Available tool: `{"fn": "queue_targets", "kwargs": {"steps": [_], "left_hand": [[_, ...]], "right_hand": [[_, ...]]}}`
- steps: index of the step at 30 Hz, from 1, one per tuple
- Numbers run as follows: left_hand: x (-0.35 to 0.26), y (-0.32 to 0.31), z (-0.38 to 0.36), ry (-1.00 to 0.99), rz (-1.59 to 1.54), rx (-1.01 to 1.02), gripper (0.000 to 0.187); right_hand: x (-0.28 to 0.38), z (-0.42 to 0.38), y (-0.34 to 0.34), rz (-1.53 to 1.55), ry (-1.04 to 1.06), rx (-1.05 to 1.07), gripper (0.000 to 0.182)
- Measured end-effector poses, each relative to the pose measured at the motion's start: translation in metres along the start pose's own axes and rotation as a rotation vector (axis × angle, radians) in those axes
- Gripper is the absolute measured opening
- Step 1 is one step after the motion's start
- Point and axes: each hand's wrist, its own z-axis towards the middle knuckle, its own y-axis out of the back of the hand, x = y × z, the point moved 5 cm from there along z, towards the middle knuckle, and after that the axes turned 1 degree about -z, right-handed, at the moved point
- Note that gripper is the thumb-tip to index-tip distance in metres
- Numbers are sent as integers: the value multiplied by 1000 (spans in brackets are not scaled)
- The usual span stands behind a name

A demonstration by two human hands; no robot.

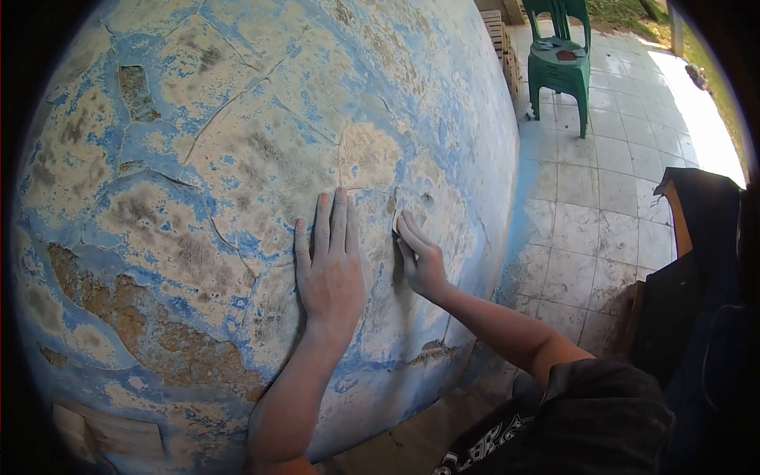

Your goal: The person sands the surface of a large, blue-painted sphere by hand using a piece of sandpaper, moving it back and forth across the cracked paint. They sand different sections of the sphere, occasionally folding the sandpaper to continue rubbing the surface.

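Observation:
My left hand [332, 269] lies flat on a wall [269, 182] of peeling blue and cream paint, fingers stretched upward and coated in pale dust. To its right, my right hand [422, 257] is closed around a thin pale piece [396, 221] and presses it to the wall. Only an edge of that piece shows; it looks like folded sandpaper. Cracks, chipped paint and a small dark hole [427, 198] surround the hands. At the lower left, a broad patch of bare brown plaster [182, 348] is exposed.
A green plastic chair [558, 71] stands on the tiled floor [586, 182], with small items on its seat. Wooden crates [499, 39] lean by the wall's far end. Dark cloth covers something brown [677, 218] at the right. A board [119, 435] lies lower left.

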Motion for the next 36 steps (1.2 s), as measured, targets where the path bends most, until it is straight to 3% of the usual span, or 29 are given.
{"fn": "queue_targets", "kwargs": {"steps": [2, 4, 7, 10, 15, 20, 23, 26, 31, 36], "left_hand": [[-2, 1, -2, -17, 3, 7, 84], [-3, 1, 0, -17, -4, 10, 83], [-3, -1, 1, -13, -16, 6, 82], [-4, -1, 2, -10, -11, 0, 81], [-5, 1, 2, -19, -22, 17, 81], [-7, -4, 2, -22, -25, 21, 84], [-8, -4, 1, -29, -48, 28, 85], [-9, -5, 0, -39, -15, 19, 85], [-9, -3, 0, -40, -33, 11, 83], [-9, 1, 0, -48, -68, 23, 78]], "right_hand": [[-13, 36, 15, 4, -117, -172, 43], [-7, 44, 13, -67, -68, -197, 44], [17, 3, 4, -96, 82, -9, 47], [2, 3, 9, -77, 89, 53, 48], [3, 39, 4, -1, -85, -178, 44], [6, -11, -5, -47, 101, 66, 49], [-10, 30, 7, -21, -22, -126, 48], [5, 36, 3, -1, -99, -175, 47], [16, -18, -4, -15, 24, 28, 47], [-7, 35, 4, 80, -245, -199, 48]]}}
